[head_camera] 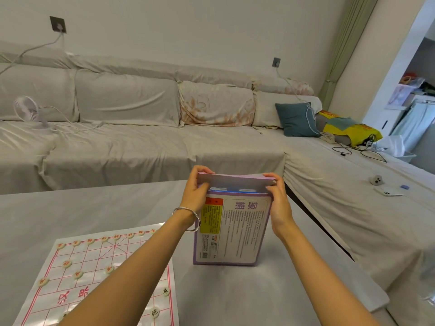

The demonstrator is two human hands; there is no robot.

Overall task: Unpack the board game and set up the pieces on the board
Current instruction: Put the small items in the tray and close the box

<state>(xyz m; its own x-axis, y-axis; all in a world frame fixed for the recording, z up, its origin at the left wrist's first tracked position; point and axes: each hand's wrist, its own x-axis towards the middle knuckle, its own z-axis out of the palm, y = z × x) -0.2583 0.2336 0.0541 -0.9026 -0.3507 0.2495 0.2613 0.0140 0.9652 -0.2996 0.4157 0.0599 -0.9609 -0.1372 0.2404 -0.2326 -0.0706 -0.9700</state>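
Observation:
A purple game box (237,231) stands upright on the grey-covered table (270,290), its printed back facing me. My left hand (196,192) pinches the left end of the box's top flap (235,179), and my right hand (279,201) pinches the right end. The flap is lifted, showing a blue edge inside. To the left lies the paper board (94,274) with red grid lines. Several round white pieces (66,263) with red characters sit on its far half. Pieces with dark characters (155,312) sit near its right edge. My left forearm crosses over the board.
A sofa (141,142) draped in grey sheets runs behind the table and along the right. On it sit a small white fan (27,109), a teal cushion (297,120), a yellow bag (353,132), cables and a phone (388,191).

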